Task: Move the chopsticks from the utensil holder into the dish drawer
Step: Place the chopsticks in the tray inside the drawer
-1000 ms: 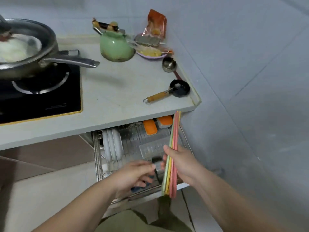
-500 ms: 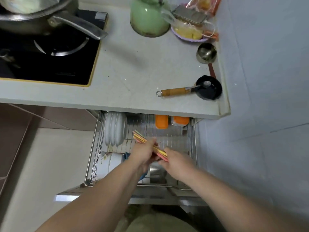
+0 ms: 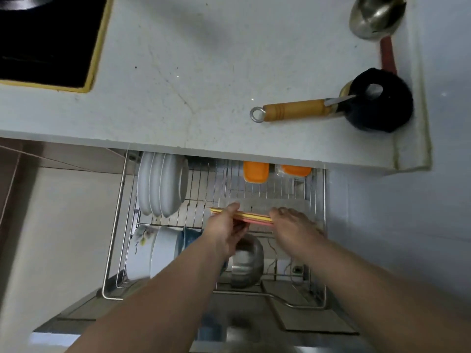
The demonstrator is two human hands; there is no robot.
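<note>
A bundle of pastel chopsticks (image 3: 254,217), yellow and pink, lies nearly level across the open wire dish drawer (image 3: 115,225). My left hand (image 3: 225,229) grips the bundle near its left end, whose tips poke out past my fingers. My right hand (image 3: 293,226) covers the right end, fingers bent over it. Both hands hover over the drawer's middle, just in front of a clear lidded box. The utensil holder is out of view.
White plates (image 3: 160,184) stand upright in the drawer's back left, bowls (image 3: 153,253) at the front left, a steel pot (image 3: 248,261) under my hands, orange-lidded boxes (image 3: 256,171) at the back. The counter edge (image 3: 178,146) overhangs the drawer. A wooden-handled ladle (image 3: 295,113) lies above.
The chopsticks went from upright in my right hand to level across the drawer, held by both hands. They have dropped lower and flattened. My head has leaned closer over the drawer.
</note>
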